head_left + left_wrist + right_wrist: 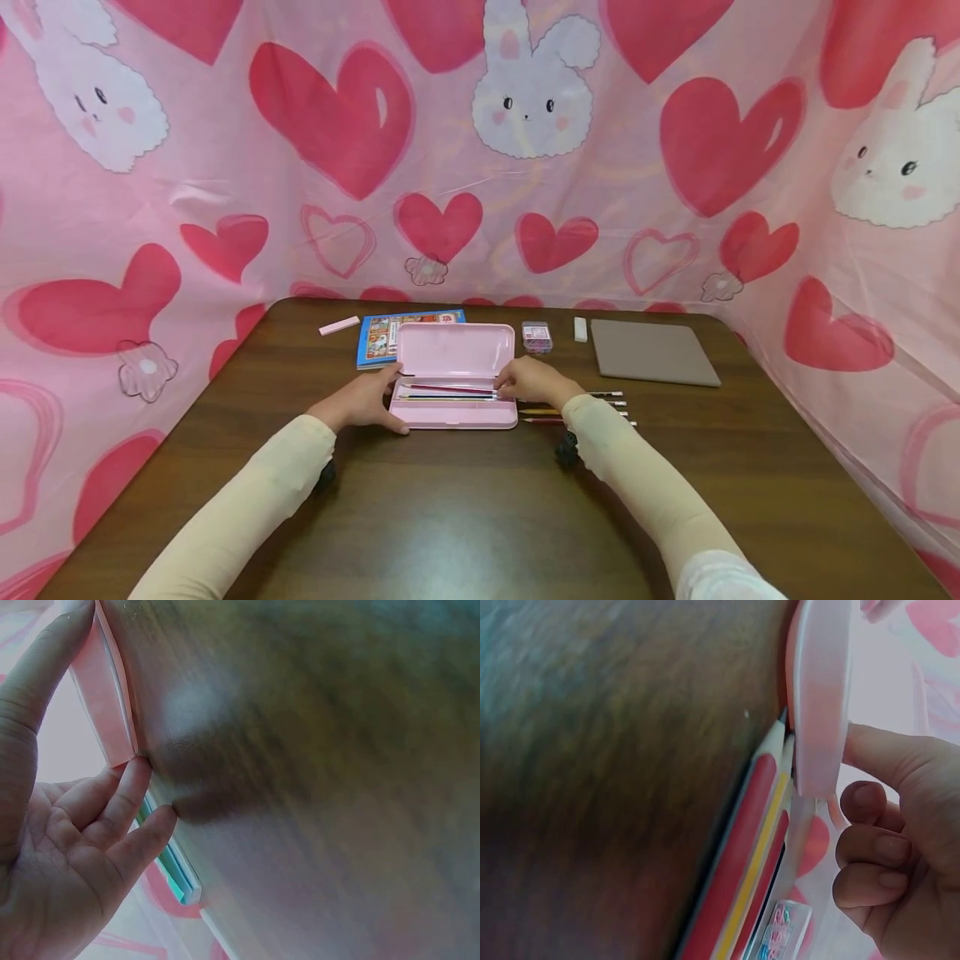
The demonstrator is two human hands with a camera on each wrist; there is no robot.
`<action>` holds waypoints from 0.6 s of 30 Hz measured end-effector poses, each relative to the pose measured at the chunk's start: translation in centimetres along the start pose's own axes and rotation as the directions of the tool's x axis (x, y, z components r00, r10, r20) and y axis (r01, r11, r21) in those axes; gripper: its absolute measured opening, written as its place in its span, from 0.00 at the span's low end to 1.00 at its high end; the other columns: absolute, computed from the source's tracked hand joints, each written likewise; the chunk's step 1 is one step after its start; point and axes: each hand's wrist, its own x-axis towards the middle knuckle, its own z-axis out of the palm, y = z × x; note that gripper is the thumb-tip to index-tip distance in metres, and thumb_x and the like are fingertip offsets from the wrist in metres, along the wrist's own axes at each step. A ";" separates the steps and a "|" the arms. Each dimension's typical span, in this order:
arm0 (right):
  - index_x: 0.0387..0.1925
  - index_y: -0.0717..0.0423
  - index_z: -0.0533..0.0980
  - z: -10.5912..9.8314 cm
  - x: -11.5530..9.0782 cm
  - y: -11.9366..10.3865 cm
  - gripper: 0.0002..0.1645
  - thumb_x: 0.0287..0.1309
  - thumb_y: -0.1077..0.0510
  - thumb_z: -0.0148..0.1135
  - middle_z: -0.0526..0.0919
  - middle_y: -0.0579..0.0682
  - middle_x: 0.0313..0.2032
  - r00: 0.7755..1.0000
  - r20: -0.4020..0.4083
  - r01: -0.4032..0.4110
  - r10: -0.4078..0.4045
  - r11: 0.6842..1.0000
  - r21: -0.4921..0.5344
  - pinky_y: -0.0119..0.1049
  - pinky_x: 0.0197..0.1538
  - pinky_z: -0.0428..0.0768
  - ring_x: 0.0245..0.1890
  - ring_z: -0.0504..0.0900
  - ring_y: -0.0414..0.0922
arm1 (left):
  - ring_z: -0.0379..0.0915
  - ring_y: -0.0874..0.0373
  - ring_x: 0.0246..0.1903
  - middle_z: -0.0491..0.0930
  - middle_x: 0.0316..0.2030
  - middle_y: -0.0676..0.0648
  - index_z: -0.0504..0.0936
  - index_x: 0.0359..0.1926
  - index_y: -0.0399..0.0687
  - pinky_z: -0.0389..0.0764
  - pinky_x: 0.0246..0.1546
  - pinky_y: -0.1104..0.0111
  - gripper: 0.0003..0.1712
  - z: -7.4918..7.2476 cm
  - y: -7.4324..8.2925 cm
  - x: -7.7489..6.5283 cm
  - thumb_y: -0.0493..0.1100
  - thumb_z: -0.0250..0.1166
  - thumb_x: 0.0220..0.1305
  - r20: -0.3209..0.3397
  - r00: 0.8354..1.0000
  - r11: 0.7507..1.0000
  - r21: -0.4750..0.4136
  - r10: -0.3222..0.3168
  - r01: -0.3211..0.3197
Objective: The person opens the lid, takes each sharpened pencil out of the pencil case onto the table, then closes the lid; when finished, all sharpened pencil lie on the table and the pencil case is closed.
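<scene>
A pink pencil case (453,415) lies open on the table, its lid (456,350) tilted back. Several pencils (442,398) lie lengthwise inside it. My left hand (365,398) holds the case's left end, thumb along the front corner and fingers behind; the left wrist view shows fingertips at the case's wall (109,697). Over the right end, my right hand (534,381) reaches in with curled fingers and pinches the end of a red pencil (450,388). In the right wrist view the case's wall (821,697) hides the fingertips.
More pencils (538,411) lie right of the case, under the right forearm. Behind are a blue-edged book (372,342), a clear box of small colourful pieces (537,336) and a white block (581,329). A pink strip (339,326) lies left, a grey flat slab (654,352) right.
</scene>
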 end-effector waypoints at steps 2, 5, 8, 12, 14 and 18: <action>0.37 0.52 0.84 0.2 0.1 -0.2 0.09 0.55 0.56 0.63 0.85 0.44 0.32 1.000 0.003 -0.002 0.002 1.000 -0.022 0.31 0.38 0.77 0.27 0.74 0.36 | 0.71 0.45 0.55 0.68 0.60 0.37 0.51 0.69 0.38 0.68 0.58 0.49 0.65 0.0 0.0 0.0 0.61 0.75 0.37 -0.002 1.000 1.000 -0.001 -0.005 0.005; 0.35 0.53 0.83 0.2 0.2 -0.4 0.07 0.55 0.56 0.64 0.85 0.45 0.32 1.000 -0.004 0.007 -0.007 0.999 -0.054 0.33 0.39 0.78 0.28 0.75 0.36 | 0.71 0.46 0.54 0.69 0.59 0.37 0.51 0.69 0.38 0.68 0.58 0.49 0.65 0.0 0.1 0.0 0.61 0.75 0.37 -0.008 1.000 1.000 0.002 -0.003 0.003; 0.32 0.53 0.82 0.1 0.2 -0.6 0.05 0.54 0.56 0.65 0.83 0.44 0.29 1.000 -0.006 0.006 -0.007 0.998 -0.057 0.34 0.38 0.77 0.27 0.74 0.38 | 0.71 0.46 0.54 0.70 0.59 0.37 0.51 0.69 0.38 0.68 0.58 0.49 0.64 0.0 0.1 0.0 0.60 0.75 0.37 -0.010 1.000 1.000 0.008 0.000 0.001; 0.28 0.52 0.79 0.1 0.3 -0.6 0.04 0.53 0.56 0.66 0.79 0.44 0.25 1.000 -0.001 -0.008 0.008 0.999 -0.052 0.32 0.34 0.75 0.26 0.72 0.39 | 0.70 0.46 0.55 0.69 0.60 0.38 0.50 0.69 0.40 0.68 0.59 0.50 0.65 0.0 0.1 0.0 0.61 0.75 0.37 -0.002 1.000 1.000 0.002 -0.014 0.014; 0.27 0.51 0.77 0.1 0.3 -0.6 0.05 0.53 0.56 0.66 0.77 0.43 0.23 1.000 0.003 -0.022 0.022 0.999 -0.050 0.31 0.33 0.73 0.25 0.71 0.39 | 0.70 0.45 0.56 0.68 0.60 0.38 0.49 0.70 0.40 0.67 0.59 0.49 0.65 0.0 0.1 0.0 0.61 0.75 0.38 0.004 1.000 1.000 -0.003 -0.017 0.017; 0.26 0.51 0.76 0.2 0.4 -0.7 0.07 0.52 0.55 0.67 0.75 0.43 0.22 0.999 0.009 -0.039 0.040 0.998 -0.050 0.30 0.31 0.71 0.25 0.71 0.39 | 0.69 0.45 0.56 0.68 0.61 0.38 0.49 0.70 0.40 0.67 0.59 0.49 0.64 0.1 -0.1 0.0 0.60 0.75 0.38 0.002 1.000 1.000 -0.005 -0.017 0.017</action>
